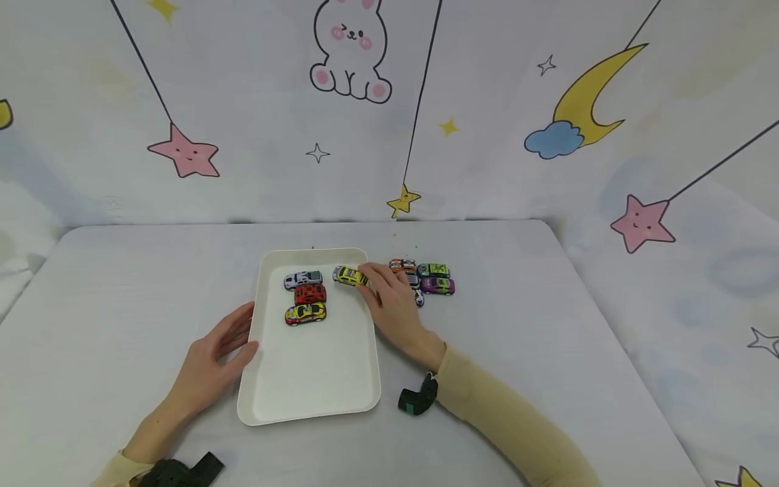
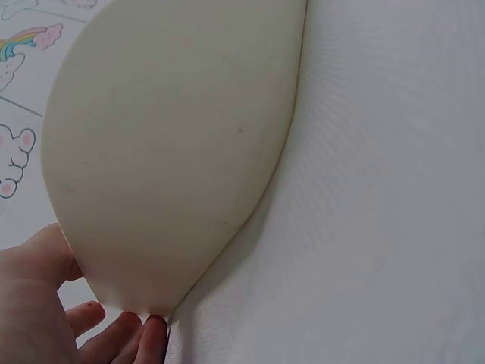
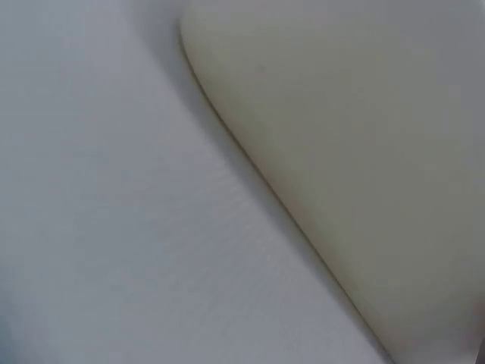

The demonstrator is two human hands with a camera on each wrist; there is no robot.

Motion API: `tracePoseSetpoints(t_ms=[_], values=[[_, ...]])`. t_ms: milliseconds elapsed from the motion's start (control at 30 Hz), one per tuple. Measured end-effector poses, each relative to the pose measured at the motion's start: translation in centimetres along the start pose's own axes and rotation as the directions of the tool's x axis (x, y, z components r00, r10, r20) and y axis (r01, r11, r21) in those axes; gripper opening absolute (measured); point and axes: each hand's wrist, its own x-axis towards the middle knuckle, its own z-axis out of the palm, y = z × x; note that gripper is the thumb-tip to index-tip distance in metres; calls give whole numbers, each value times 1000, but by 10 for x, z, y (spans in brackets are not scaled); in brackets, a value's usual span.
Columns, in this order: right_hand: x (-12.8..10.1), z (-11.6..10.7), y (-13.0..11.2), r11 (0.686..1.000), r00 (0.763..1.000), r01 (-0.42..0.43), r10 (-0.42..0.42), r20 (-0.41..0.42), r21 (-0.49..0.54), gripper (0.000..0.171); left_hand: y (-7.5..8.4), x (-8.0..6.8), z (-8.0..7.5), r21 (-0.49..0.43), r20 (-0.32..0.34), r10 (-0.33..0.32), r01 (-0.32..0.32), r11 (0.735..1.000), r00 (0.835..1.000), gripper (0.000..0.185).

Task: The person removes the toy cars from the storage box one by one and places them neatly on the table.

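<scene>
A cream tray (image 1: 316, 379) lies on the grey table. In it stand a silver toy car (image 1: 303, 279), a red one (image 1: 310, 294) and a yellow-red one (image 1: 305, 313). My right hand (image 1: 389, 301) pinches a yellow toy car (image 1: 349, 275) at the tray's far right edge. My left hand (image 1: 225, 345) rests with straight fingers against the tray's left rim (image 2: 151, 303); its fingers (image 2: 114, 334) touch the rim from below in the left wrist view. The right wrist view shows only the tray's outer wall (image 3: 364, 136) and table.
Several more toy cars sit on the table right of the tray, among them a green one (image 1: 433, 270), a purple one (image 1: 437, 285) and an orange one (image 1: 402, 264). A patterned backdrop (image 1: 389, 101) rises behind the table.
</scene>
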Motion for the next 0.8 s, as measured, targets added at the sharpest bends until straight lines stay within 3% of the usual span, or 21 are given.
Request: tracePoseSetpoints(t_ms=[200, 600, 800], values=[[-12, -7, 1, 999, 999, 21, -18, -48, 50, 33, -1, 0, 1, -24, 4, 8, -8, 1000, 1000, 63], [-38, -38, 19, 990, 994, -73, 82, -69, 122, 38, -1, 0, -2, -33, -4, 20, -20, 999, 1000, 64], [-49, -50, 28, 986, 994, -51, 66, -91, 160, 41, -1, 0, -1, -34, -2, 7, -7, 999, 1000, 63]])
